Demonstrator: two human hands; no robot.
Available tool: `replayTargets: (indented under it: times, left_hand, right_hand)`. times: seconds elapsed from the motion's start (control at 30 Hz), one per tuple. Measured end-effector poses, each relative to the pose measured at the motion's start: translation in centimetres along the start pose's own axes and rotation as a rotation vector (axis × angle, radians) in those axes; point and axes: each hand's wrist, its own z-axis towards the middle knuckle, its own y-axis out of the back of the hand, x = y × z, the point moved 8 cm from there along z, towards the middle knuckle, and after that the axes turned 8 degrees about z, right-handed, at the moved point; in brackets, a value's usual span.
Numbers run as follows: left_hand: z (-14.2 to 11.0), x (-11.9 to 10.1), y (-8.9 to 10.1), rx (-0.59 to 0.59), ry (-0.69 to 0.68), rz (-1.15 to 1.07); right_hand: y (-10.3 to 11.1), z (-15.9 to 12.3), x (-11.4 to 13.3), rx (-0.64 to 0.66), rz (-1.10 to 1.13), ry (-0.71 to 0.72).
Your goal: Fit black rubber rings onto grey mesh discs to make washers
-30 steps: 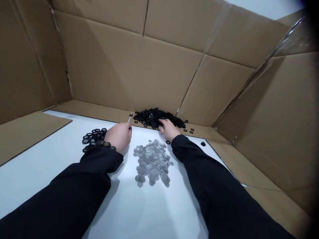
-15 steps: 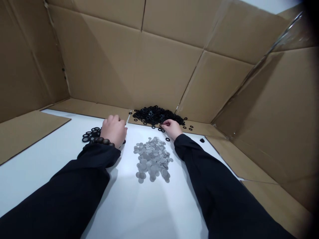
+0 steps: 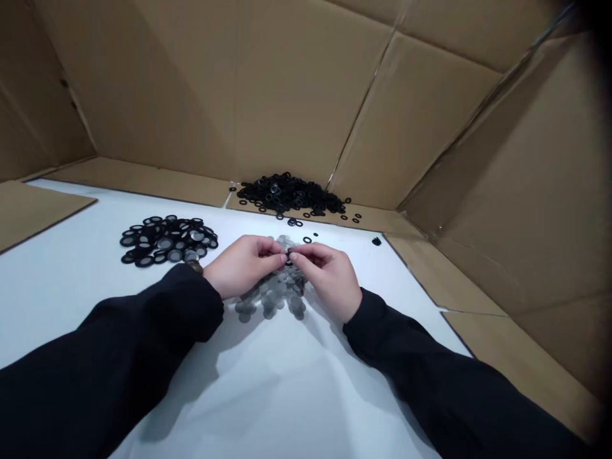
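Over the grey discs, the fingertips of my left hand (image 3: 246,264) and my right hand (image 3: 331,274) meet in a pinch from both sides. Between them is a small black ring (image 3: 289,261), mostly covered by the fingers. Whether a disc is in it too, I cannot tell. The loose heap of thin round grey discs (image 3: 270,296) lies beneath both hands and is partly hidden by them. Left of my left hand is a pile of black rings with grey discs in their centres (image 3: 165,243). A lone black ring (image 3: 307,240) lies just beyond my right hand.
A heap of bare black rings (image 3: 287,191) sits against the cardboard back wall (image 3: 287,95), with several strays in front. A small black piece (image 3: 377,241) lies to the right on the white table (image 3: 268,395). Cardboard strips (image 3: 138,185) line its edges.
My right hand has come back from the black ring heap with a ring. My left hand has moved right, away from the pile of filled rings. The camera view has shifted too.
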Motion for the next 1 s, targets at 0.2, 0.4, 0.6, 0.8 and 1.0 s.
replayTargets:
  times: [0.2, 0.4, 0.6, 0.8, 1.0]
  left_hand:
    - [0.9, 1.7, 0.3, -0.062, 0.064, 0.027]
    - [1.1, 2.1, 0.5, -0.088, 0.081, 0.078]
    - [1.3, 2.2, 0.8, -0.139, 0.042, 0.106]
    - [1.3, 1.9, 0.1, -0.098, 0.029, 0.121]
    - [1.1, 0.9, 0.0, -0.114, -0.006, 0.151]
  right_hand:
    - [-0.2, 1.2, -1.3, 0.17, -0.399, 0.212]
    - [-1.4, 0.9, -1.4, 0.299, -0.474, 0.292]
    - [-0.4, 0.7, -0.6, 0.165, -0.351, 0.226]
    - [-0.2, 0.8, -2.2, 0.077, -0.03, -0.092]
    - [-0.1, 0.8, -1.9, 0.044, -0.071, -0.06]
